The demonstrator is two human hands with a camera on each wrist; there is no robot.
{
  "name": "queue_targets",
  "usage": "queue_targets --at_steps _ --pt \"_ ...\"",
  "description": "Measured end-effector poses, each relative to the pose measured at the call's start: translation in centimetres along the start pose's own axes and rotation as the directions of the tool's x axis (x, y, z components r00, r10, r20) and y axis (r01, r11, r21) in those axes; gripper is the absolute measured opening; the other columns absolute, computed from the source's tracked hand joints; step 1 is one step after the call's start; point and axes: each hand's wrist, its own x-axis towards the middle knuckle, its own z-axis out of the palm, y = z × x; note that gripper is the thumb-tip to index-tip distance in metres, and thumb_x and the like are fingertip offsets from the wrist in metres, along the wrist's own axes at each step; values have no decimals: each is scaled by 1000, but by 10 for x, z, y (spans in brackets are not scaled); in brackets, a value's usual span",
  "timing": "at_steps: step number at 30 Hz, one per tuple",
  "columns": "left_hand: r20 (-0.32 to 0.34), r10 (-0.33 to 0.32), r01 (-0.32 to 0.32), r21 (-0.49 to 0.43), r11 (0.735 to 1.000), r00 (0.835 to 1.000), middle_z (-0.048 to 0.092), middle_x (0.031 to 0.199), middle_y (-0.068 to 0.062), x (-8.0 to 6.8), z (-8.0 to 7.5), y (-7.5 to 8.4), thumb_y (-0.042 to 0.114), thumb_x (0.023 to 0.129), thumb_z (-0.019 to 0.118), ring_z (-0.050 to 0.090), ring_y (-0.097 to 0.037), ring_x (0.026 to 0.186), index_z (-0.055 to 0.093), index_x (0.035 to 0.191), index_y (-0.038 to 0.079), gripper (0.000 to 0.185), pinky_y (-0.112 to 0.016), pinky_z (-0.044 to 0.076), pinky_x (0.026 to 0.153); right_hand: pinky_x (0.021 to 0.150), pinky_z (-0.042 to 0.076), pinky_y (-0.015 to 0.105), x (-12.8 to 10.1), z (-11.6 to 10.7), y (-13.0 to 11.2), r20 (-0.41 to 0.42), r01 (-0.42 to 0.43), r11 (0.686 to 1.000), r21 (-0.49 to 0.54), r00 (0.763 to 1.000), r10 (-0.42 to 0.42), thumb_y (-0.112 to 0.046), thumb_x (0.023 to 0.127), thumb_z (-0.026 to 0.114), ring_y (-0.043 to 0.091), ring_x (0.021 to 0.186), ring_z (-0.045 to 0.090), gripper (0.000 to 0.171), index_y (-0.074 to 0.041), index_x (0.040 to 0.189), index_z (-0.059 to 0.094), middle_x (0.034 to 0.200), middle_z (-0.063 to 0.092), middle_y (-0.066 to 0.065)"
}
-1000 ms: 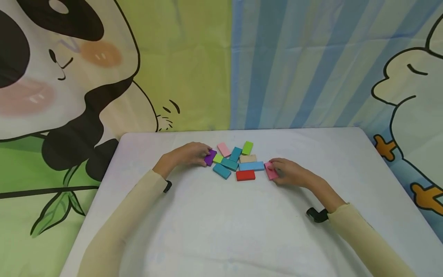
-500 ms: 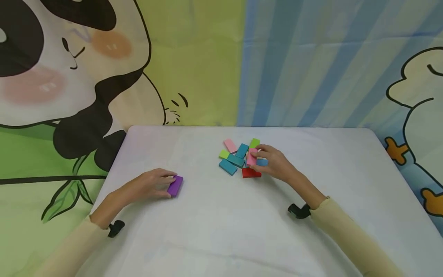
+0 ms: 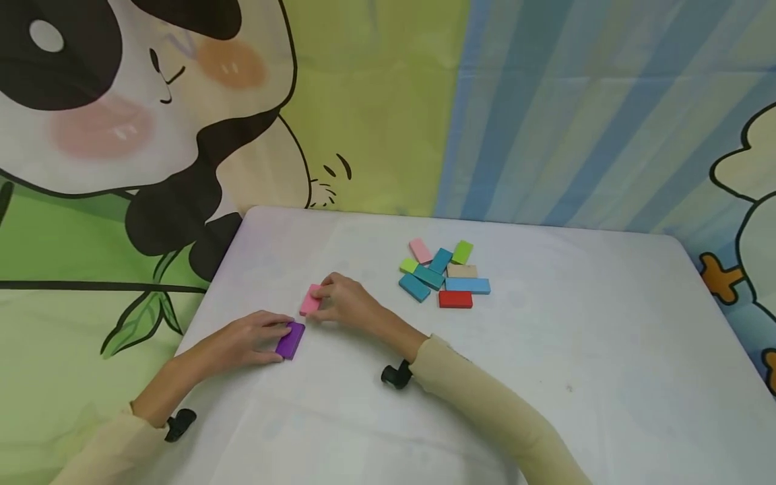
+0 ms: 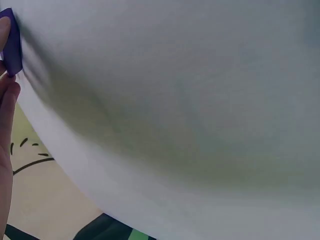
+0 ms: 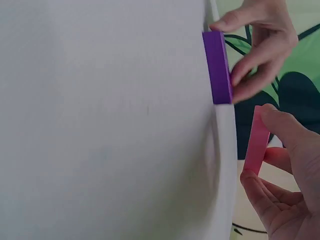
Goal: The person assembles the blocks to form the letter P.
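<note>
My left hand (image 3: 254, 335) pinches a purple block (image 3: 290, 339) that lies on the white table (image 3: 545, 377) near its left edge. My right hand (image 3: 339, 304) has reached across and pinches a pink block (image 3: 310, 300) just behind the purple one. The right wrist view shows the purple block (image 5: 218, 67) held by the left hand's fingers (image 5: 255, 60) and the pink block (image 5: 257, 140) between the right hand's thumb and fingers. In the left wrist view only a purple block edge (image 4: 11, 42) shows at the far left.
A cluster of several coloured blocks (image 3: 445, 276) lies at the table's middle back, with a red block (image 3: 455, 300) nearest. A cartoon panda backdrop (image 3: 151, 121) hangs behind. The table's left edge (image 3: 206, 296) runs close to both hands.
My right hand carried the pink block from the cluster leftward to beside the purple block. My left hand, earlier at the cluster, stays at the left with the purple block.
</note>
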Motion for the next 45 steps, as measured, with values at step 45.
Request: queue_targets --at_steps 45 --pt "-58 -69 66 -53 996 996 58 122 -7 -8 4 8 19 80 79 59 -16 108 67 121 3 46 -34 56 85 68 45 14 16 22 -12 122 -5 997 -81 992 15 -37 88 71 7 84 57 23 -15 90 73 97 65 -1"
